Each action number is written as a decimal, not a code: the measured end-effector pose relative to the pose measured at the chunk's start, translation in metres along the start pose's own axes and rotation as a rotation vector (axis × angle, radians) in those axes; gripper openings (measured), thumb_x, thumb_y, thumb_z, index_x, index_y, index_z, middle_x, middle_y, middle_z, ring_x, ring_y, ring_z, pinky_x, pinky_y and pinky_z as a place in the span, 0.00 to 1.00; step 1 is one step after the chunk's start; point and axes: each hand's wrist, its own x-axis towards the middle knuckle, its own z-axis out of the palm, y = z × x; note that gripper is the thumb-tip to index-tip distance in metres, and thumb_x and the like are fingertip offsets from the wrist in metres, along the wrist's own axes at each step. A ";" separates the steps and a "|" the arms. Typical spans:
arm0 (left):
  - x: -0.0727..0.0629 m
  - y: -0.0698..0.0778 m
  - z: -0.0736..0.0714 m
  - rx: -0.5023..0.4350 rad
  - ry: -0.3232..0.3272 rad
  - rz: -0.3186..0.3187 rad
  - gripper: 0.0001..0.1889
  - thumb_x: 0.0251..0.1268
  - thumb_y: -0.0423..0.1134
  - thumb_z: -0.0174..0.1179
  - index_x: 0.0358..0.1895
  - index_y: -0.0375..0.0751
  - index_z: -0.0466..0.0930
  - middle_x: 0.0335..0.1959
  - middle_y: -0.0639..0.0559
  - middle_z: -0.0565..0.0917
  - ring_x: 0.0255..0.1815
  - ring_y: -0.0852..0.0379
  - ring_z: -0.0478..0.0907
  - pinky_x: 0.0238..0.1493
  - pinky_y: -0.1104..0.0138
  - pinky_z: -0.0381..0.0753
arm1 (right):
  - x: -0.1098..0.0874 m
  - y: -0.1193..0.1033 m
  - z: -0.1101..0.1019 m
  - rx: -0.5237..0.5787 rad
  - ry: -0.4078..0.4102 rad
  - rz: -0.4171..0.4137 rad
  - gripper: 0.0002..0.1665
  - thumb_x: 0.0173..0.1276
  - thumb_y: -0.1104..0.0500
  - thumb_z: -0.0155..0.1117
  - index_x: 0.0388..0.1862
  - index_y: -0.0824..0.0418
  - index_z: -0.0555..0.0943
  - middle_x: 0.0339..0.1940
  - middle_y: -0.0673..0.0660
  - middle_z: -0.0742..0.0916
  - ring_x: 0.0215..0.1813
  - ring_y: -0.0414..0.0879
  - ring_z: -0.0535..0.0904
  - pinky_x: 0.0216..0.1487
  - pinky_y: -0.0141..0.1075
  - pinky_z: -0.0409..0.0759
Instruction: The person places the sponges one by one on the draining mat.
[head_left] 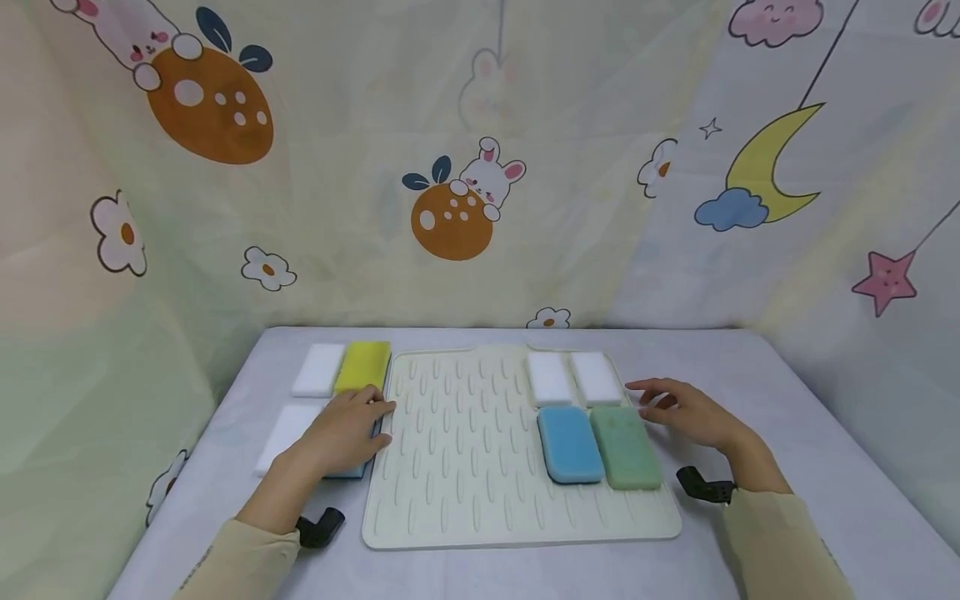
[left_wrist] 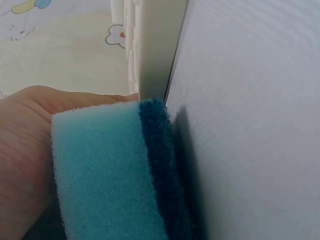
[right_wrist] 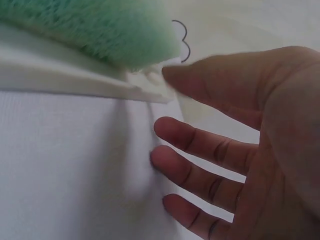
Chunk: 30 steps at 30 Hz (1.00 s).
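My left hand (head_left: 345, 429) reaches over a blue sponge (left_wrist: 107, 170) with a dark blue scouring layer, thumb and index fingertip right at the left edge of the cream ribbed mat (head_left: 457, 467). The blue sponge is mostly hidden under that hand in the head view. At the mat's right edge, my right hand (head_left: 690, 412) hovers with loosely bent, spread fingers and nothing between them. It is beside a green sponge (head_left: 626, 450) lying on the mat. A lighter blue sponge (head_left: 572, 446) lies left of the green one, and two white sponge blocks (head_left: 550, 379) sit behind them.
Left of the mat, a yellow sponge (head_left: 363, 365) and a white block (head_left: 318, 370) lie at the back, with another white block (head_left: 288, 429) nearer, partly behind the left arm. A white cloth covers the table (head_left: 795, 433); a printed curtain (head_left: 585, 167) hangs behind.
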 end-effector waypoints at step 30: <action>-0.008 0.000 -0.028 -0.043 -0.061 -0.070 0.35 0.65 0.53 0.71 0.73 0.44 0.75 0.67 0.46 0.77 0.65 0.42 0.74 0.65 0.47 0.77 | 0.005 0.019 0.014 0.036 -0.002 -0.065 0.31 0.72 0.58 0.68 0.73 0.56 0.77 0.57 0.62 0.76 0.47 0.47 0.71 0.42 0.32 0.75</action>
